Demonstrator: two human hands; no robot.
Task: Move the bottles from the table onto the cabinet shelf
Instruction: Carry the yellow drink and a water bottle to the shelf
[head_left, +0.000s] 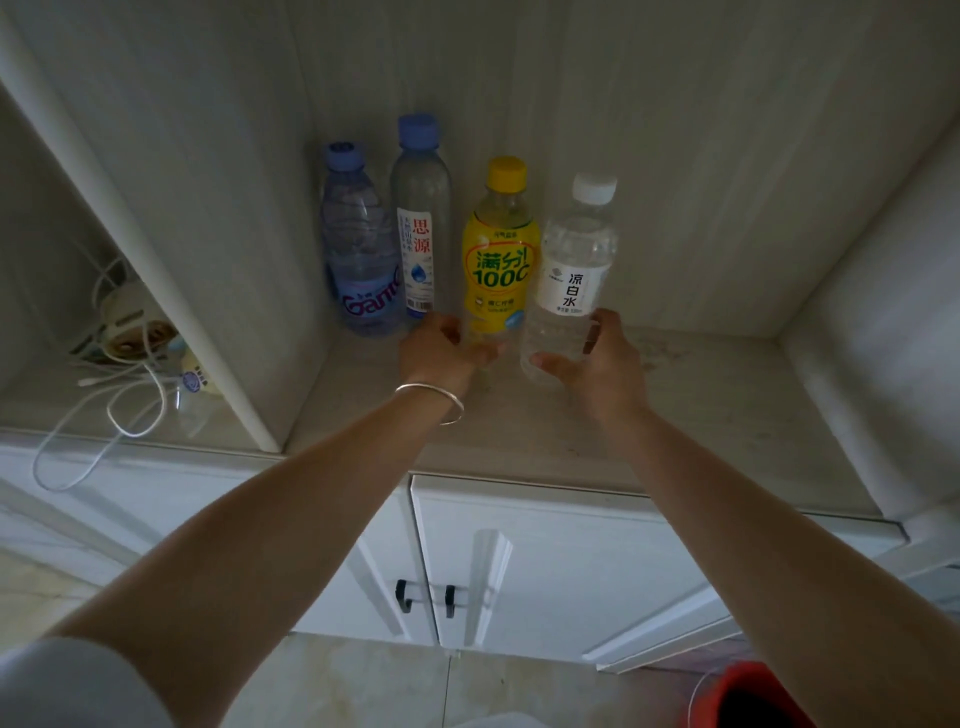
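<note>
Four bottles stand upright in a row at the back of the cabinet shelf (701, 415). From left to right they are a blue-capped bottle with a blue label (358, 249), a taller blue-capped bottle with a white label (421, 218), a yellow bottle with a yellow cap (498, 260) and a clear bottle with a white cap (576, 260). My left hand (441, 356), a bangle on its wrist, wraps the base of the yellow bottle. My right hand (597, 364) grips the bottom of the clear bottle, thumb on its left side and fingers on its right.
A slanted white divider (156, 260) separates this compartment from a left one holding a power strip and tangled white cables (130, 338). The shelf's right wall (857, 338) is close by. Below are white cabinet doors with black handles (402, 595). A red bucket (753, 696) stands on the floor.
</note>
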